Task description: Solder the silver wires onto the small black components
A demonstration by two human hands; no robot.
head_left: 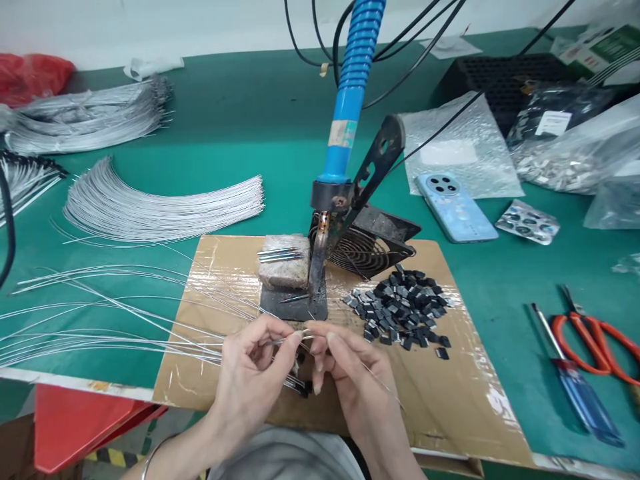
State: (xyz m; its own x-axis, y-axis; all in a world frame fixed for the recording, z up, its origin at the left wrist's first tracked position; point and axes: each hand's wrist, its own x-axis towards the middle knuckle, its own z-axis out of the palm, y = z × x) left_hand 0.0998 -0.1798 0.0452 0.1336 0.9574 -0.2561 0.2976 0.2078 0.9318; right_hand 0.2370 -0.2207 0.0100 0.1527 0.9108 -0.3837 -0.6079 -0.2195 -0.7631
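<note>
Garment (287, 457): grey cloth at the bottom edge, between the forearms.
Counter (215, 150): green, spanning the view.
Cardboard (440, 407): brown, taped, flat on the counter beneath both hands.
Iron (350, 93): blue soldering iron, mounted tip down over a dark plate (295, 307).
Bundle (160, 213): many white wires, curved, on the counter at left.
Left hand (253, 370): thumb and forefinger pinched on a thin wire (309, 337), other fingers curled.
Right hand (357, 380): pinching thin wire too, fingertips just beside the left hand's; whether it is one length or more I cannot tell.
Connectors (405, 303): black pile on the cardboard, right of the iron.
Fan (365, 250): black, tilted, behind the pile.
Phone (455, 207): pale blue, lying camera side up at right.
Block (285, 270): greyish, beside the iron's tip, metal rods (280, 254) on top.
Wire: between both hands, above the cardboard, in front of the plate.
</note>
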